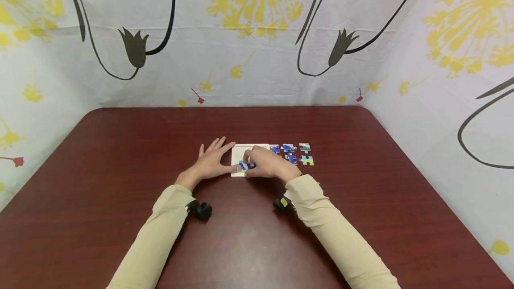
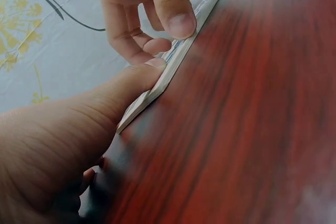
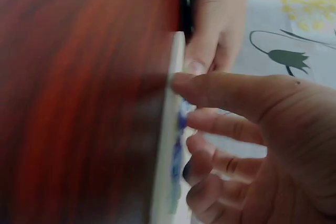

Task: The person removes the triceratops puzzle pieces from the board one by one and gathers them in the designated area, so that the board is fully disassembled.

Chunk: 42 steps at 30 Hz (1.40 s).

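Observation:
A pale, shallow puzzle tray (image 1: pixel 238 150) lies on the table with blue and green puzzle pieces (image 1: pixel 241 165) along its near side. My left hand (image 1: pixel 210 162) rests at the tray's left side, fingers spread and its thumb touching the near left corner. Over the tray, my right hand (image 1: pixel 263 163) has bent fingers, and its thumb touches the near edge in the right wrist view. A dark blue piece (image 1: pixel 252 165) shows between that thumb and the fingers. Whether they pinch it or only press near it, I cannot tell. Part of the tray is hidden under the right hand.
Several loose puzzle pieces lie right of the tray, among them a blue one (image 1: pixel 288 147) and a green one (image 1: pixel 307 160). The dark red wooden table (image 1: pixel 120 155) meets a patterned cloth (image 1: pixel 241 79) at the back and sides.

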Tool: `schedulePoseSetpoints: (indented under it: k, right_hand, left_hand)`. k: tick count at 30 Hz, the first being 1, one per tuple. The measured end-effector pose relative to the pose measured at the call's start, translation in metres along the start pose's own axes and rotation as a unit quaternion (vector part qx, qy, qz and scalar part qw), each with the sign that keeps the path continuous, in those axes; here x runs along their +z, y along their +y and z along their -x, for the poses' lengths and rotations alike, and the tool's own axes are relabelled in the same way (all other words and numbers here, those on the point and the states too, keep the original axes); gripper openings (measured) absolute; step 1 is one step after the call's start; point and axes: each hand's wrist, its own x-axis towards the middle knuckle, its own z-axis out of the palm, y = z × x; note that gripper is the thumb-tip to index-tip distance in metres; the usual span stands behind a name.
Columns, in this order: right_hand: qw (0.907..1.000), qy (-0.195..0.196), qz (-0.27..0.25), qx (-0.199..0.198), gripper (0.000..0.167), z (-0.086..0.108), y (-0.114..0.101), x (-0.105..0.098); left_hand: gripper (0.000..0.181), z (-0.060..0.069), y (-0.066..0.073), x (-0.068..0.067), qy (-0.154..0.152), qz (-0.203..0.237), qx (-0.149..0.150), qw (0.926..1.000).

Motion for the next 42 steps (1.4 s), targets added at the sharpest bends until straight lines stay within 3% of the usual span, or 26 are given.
schedulePoseSetpoints:
  k: [5,13,21,31,38,42]
  right_hand:
    - [0.9992,0.011,-0.028,-0.027,0.029,0.004,0.004,0.005]
    - [0.999,0.007,-0.033,-0.029,0.029,0.001,0.008,0.006]
    - [0.999,0.024,-0.032,-0.021,0.031,0.0,0.004,0.004]
    - [0.9975,0.06,0.031,-0.021,0.017,-0.001,-0.01,0.005]
    - [0.992,0.117,0.002,-0.046,0.011,-0.004,-0.006,0.009]
    - [0.9901,0.128,-0.018,-0.054,0.01,-0.004,-0.003,0.011]
  left_hand:
    - [0.084,0.0,0.002,-0.001,-0.009,0.001,0.003,1.0]
    - [0.055,0.001,-0.001,-0.003,-0.007,0.044,0.013,0.9989]
    - [0.055,-0.001,-0.001,-0.002,-0.004,0.037,0.009,0.9993]
    - [0.055,0.002,-0.002,0.0,-0.003,0.041,0.006,0.9991]
    - [0.054,0.001,0.0,-0.002,0.004,0.035,0.008,0.9994]
    - [0.054,0.0,0.0,-0.001,0.003,0.033,0.003,0.9994]
